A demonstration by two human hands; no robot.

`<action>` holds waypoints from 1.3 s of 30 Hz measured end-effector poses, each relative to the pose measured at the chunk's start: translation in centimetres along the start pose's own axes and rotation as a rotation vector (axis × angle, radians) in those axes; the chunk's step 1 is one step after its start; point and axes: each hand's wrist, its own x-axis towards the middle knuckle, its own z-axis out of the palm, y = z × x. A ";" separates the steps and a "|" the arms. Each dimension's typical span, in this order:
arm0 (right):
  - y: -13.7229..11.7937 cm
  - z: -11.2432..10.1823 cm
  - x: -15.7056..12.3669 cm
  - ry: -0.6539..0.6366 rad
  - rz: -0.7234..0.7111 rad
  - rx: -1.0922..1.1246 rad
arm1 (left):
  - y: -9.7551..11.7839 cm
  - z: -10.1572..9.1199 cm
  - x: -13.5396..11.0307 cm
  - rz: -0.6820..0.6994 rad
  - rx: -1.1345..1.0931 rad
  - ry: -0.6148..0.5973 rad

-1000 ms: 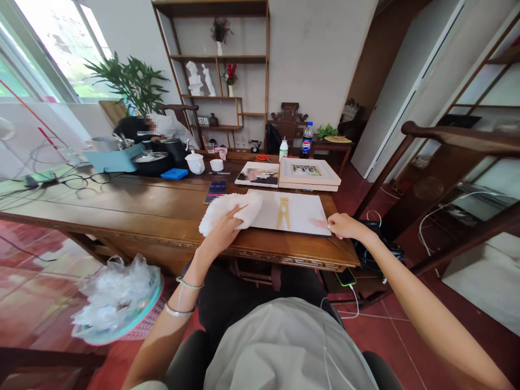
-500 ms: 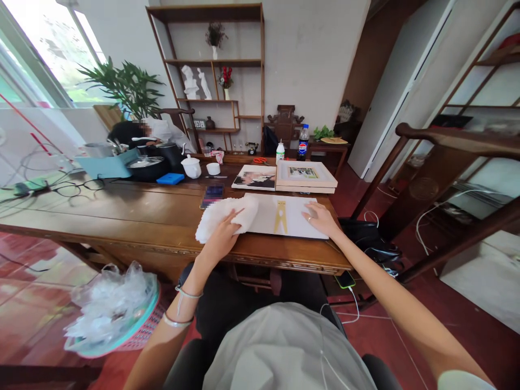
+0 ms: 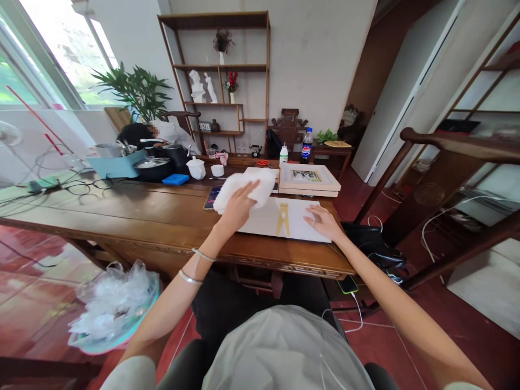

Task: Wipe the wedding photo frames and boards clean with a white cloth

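Head view: holding a white cloth [image 3: 226, 196] in the left hand [image 3: 239, 210], over the left part of a white board [image 3: 262, 221] on the wooden surface [image 3: 174, 208]. With grip closed on the cloth, fingers stretched across its top; thumb hidden, so cannot tell how firmly. Resting the right hand [image 3: 320, 221] on the board's right end, fingers loosely spread, grasping nothing. Probably mid-wipe, steadying the board; next stroke seems to call for holding it still and minding the yellow forked shape [image 3: 283, 219] near the board's middle. Cloth: thick, fluffy, bunched, partly hiding the phone [image 3: 211, 199] off the board's left end. Board: flat, rectangular, pale.
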 end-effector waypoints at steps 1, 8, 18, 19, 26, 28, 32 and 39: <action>0.0 0.0 0.0 -0.001 0.000 -0.003 | 0.1 0.8 0.4 0.027 -0.007 -0.097; 0.1 0.2 0.0 -0.003 0.004 -0.007 | 0.4 4.6 2.0 -0.007 -0.093 -0.240; -0.1 0.1 0.0 -0.008 0.014 -0.003 | -1.0 6.7 3.9 0.086 0.050 -0.341; -0.1 0.1 0.0 -0.005 0.014 -0.005 | -0.7 6.5 3.7 0.087 0.047 -0.349; 0.2 0.5 0.1 0.010 0.006 -0.015 | 3.1 2.1 -1.0 0.154 0.020 -0.434; 0.2 0.6 0.2 0.011 0.006 -0.019 | 4.0 0.7 -2.7 0.165 0.008 -0.441; 0.3 0.7 0.3 0.013 0.011 -0.011 | 3.9 -0.2 -3.6 0.159 -0.016 -0.427; 0.2 0.4 0.2 0.011 0.004 0.011 | -0.6 5.1 2.4 0.063 -0.005 -0.393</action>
